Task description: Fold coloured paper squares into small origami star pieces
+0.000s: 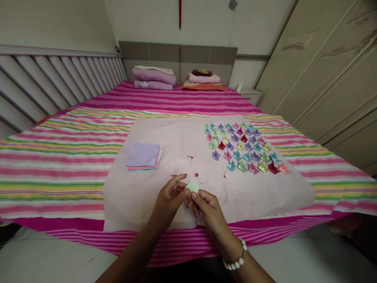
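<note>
Green paper [193, 186]: a small, light-coloured piece just below the centre of the frame, held above the pale sheet [167, 137] between your left hand [172, 192] and your right hand [207, 202].
Left hand: your thumb tip is on the paper's left corner, some fingers curled close behind it; your forefinger stretches out, clear of the paper.
Right hand: your thumb presses the paper's lower edge, closed against the fingers bent underneath; a white beaded bracelet [235, 265] circles your wrist at the lower right of centre.
Paper stack [143, 155]: left of centre, lilac sheet on top, other colours showing at the edges, well apart from your hands.
Folded pieces [249, 146]: many small pointed shapes in loose rows, right of centre, in green, blue, purple, pink, yellow and red.
Red bits [196, 174]: scattered on the sheet around the middle, near your fingertips.
Striped bedcover [59, 165]: under the sheet, reaching both sides of the frame.
</note>
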Demonstrator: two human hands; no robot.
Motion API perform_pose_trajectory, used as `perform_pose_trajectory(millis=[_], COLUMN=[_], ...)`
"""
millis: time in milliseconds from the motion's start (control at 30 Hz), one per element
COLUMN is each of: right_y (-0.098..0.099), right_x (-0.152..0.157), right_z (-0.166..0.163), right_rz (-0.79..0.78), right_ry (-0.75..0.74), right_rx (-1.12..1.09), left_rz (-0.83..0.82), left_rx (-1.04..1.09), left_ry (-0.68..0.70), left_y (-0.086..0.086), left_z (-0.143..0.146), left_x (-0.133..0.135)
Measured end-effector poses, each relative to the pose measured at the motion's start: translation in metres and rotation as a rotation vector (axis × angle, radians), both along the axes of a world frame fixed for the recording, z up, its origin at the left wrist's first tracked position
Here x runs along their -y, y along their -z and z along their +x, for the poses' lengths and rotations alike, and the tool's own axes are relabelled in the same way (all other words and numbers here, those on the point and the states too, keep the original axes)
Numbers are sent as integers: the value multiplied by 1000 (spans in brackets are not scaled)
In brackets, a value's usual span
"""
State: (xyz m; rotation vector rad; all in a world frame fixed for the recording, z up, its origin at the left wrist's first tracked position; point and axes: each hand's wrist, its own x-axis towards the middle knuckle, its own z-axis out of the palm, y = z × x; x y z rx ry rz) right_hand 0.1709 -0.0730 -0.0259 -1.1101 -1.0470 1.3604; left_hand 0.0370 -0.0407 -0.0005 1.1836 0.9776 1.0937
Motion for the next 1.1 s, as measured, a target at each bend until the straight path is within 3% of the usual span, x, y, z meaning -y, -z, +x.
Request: perform_pose_trajectory(millis=[167, 400, 767, 1100], right_y=[-2, -7, -16, -19], right_x=[1, 0, 3, 2], right_z=[4, 17, 25, 26], right_rz=[-10, 131, 78, 88], right_ry=[-42, 134, 32, -63], right_rx=[-16, -117, -129, -154], left_rz=[64, 40, -76, -57], left_rx=[-69, -2, 11, 13], left_ry=[-44, 11, 211, 115], left_y=[4, -3, -3, -7], left_z=[-1, 2, 4, 2], left_x=[4, 4, 7, 10])
